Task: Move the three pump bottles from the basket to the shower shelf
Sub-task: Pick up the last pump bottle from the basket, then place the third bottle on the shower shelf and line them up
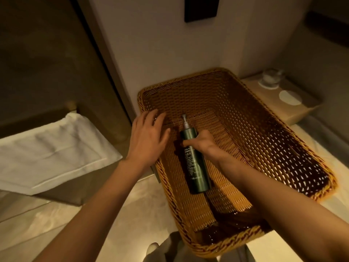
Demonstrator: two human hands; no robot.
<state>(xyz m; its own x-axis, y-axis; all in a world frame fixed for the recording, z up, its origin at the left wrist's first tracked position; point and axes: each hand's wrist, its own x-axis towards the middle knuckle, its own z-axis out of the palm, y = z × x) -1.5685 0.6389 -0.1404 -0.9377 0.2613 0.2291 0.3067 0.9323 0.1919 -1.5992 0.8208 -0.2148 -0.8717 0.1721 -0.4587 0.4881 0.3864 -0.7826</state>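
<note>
One dark green pump bottle (pixel 195 163) lies flat on the floor of a brown wicker basket (pixel 264 133), its silver pump pointing away from me. My right hand (pixel 203 142) reaches in from the right and its fingers wrap the bottle's upper body just below the pump. My left hand (pixel 148 137) hovers with fingers spread over the basket's left rim, holding nothing. No other bottle shows in the basket. The shower shelf is not in sight.
A folded white towel (pixel 51 154) lies on a ledge at the left. At the right back a wooden tray (pixel 279 110) carries a glass (pixel 271 78) and a white coaster (pixel 289 97). A pale wall rises behind the basket.
</note>
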